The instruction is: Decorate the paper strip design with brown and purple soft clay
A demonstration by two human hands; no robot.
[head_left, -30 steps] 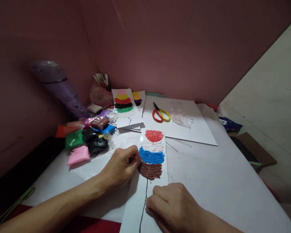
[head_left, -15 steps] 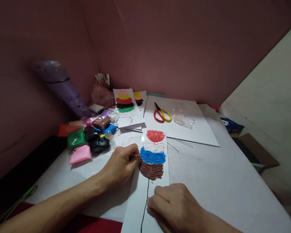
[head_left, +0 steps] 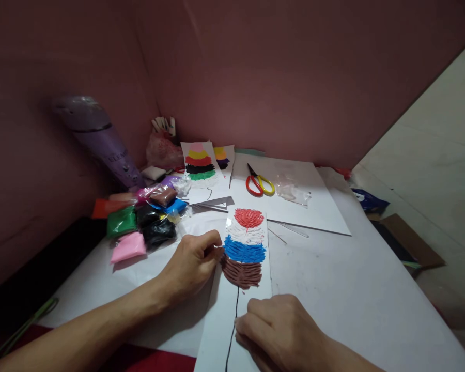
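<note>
A long white card [head_left: 213, 330] lies in front of me, bearing textured bands of clay: red [head_left: 248, 217], white [head_left: 243, 233], blue [head_left: 244, 250] and brown [head_left: 242, 274]. A wavy black line runs down from the brown band. My left hand [head_left: 199, 258] is closed in a pinch at the card's left edge, beside the blue and brown bands. What its fingertips hold is too small or hidden to make out. Lower down, my right hand [head_left: 279, 328] rests on the card with curled fingers, its fingertips by the black line. Whatever is inside it is hidden.
Bagged clay packets, including a green one [head_left: 122, 221] and a pink one [head_left: 128, 249], pile at left. Scissors [head_left: 260, 183] and a clear plastic bag [head_left: 293, 191] lie on a white board [head_left: 318, 206]. A banded picture [head_left: 201, 175] and a purple bottle [head_left: 104, 147] stand behind.
</note>
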